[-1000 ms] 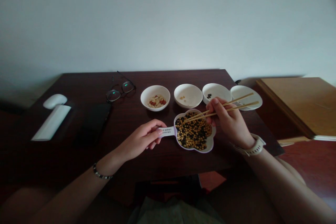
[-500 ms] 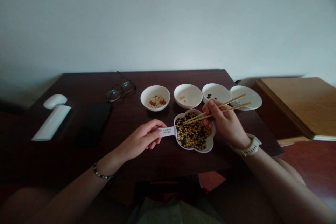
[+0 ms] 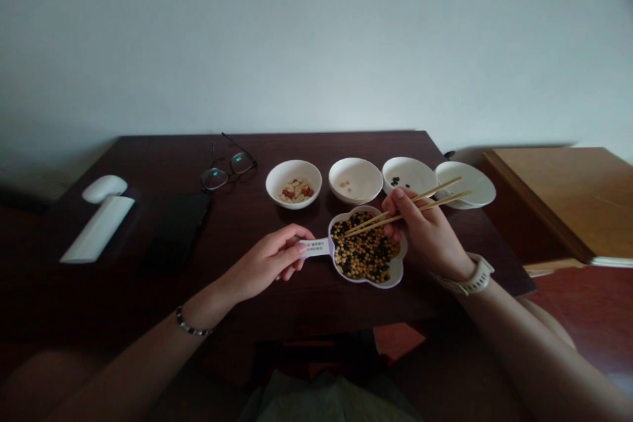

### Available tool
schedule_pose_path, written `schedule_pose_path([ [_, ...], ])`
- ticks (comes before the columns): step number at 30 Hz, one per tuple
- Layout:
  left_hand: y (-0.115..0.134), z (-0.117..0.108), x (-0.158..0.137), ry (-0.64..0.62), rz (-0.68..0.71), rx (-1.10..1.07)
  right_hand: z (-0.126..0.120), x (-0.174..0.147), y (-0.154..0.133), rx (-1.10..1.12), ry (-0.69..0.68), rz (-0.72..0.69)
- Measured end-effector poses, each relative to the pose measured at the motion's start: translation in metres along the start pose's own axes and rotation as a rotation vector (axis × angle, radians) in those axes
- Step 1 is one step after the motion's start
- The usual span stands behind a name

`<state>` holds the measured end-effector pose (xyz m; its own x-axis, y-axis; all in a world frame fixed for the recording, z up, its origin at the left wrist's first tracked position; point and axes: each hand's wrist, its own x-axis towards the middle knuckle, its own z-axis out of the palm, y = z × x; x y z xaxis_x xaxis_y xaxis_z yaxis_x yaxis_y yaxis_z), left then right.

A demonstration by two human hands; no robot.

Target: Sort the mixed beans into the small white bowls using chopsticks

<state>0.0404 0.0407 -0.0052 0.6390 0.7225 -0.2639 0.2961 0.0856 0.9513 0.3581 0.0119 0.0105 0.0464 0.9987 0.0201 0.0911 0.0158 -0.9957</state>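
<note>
My left hand [image 3: 277, 254] is closed round the labelled handle of a white, flower-shaped scoop [image 3: 397, 270]. Mixed black and yellow beans [image 3: 363, 254] fill the scoop. My right hand [image 3: 420, 224] grips a pair of wooden chopsticks [image 3: 448, 199], their tips down among the beans at the scoop's left side. Whether the tips pinch a bean is too small to tell. Behind the scoop stand white bowls: one with pale and reddish pieces [image 3: 293, 184], one with a few pale beans [image 3: 355, 180], one with some black beans [image 3: 409, 175], and one [image 3: 465, 184] partly behind the chopsticks.
Eyeglasses [image 3: 227, 171] rest on the dark wooden table [image 3: 297, 303], left of the bowls. Further left lie a dark flat object [image 3: 173, 231], a white elongated box [image 3: 97, 229] and a white rounded object [image 3: 105, 189]. A lighter wooden surface [image 3: 558, 191] stands to the right.
The chopstick tips have shifted very slightly within the beans. Both hands keep their holds, and the view has moved a little.
</note>
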Motion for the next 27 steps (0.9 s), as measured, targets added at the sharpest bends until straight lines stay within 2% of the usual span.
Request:
schedule_pose_path([
  [6,-0.003,-0.001,0.0,-0.003,0.004,0.002,-0.001,0.0,-0.003,0.047,0.039,-0.015],
  [13,-0.002,-0.001,0.0,-0.003,0.004,-0.009,-0.011,0.012,-0.017,0.241,0.227,-0.071],
  [19,0.0,-0.001,0.001,-0.001,-0.003,0.01,-0.017,0.039,-0.007,0.181,0.364,-0.184],
  [23,-0.002,-0.001,0.0,0.003,-0.004,0.0,-0.015,0.033,-0.011,0.162,0.297,-0.132],
  [27,-0.002,-0.002,0.0,0.002,-0.005,-0.005,-0.009,0.011,-0.017,0.134,0.091,0.02],
])
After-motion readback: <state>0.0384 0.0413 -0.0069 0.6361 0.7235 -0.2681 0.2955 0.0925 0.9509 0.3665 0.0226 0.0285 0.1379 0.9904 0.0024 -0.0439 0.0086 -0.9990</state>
